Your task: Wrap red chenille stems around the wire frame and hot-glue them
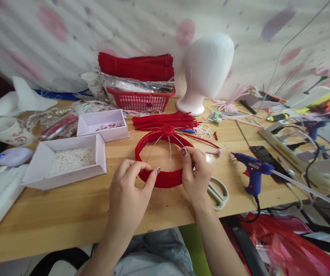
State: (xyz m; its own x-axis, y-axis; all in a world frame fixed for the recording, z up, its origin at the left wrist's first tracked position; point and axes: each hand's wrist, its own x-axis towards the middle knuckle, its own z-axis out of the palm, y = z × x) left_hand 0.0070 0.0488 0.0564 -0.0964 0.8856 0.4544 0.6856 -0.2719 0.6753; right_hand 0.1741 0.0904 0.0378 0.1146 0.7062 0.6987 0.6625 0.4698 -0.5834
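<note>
We hold the red ring (165,179) flat on the wooden table (67,214), just in front of us. The left hand (128,188) pinches the near-left rim between thumb and forefinger. The right hand (195,174) has its fingers closed on the right rim; whether they also grip a wire end, we cannot tell.

The step in hand appears to be setting the thin wires (169,147), which fan from a red hub (167,130) on the far rim. Any further adjustment calls for a steady ring and a fine fingertip grip, as the wires look springy and slim.

The ring looks fuzzy and velvety, like the red stems (165,120) beyond it. Scissors (219,193) lie touching the right wrist; a blue glue gun (253,172) stands near.
</note>
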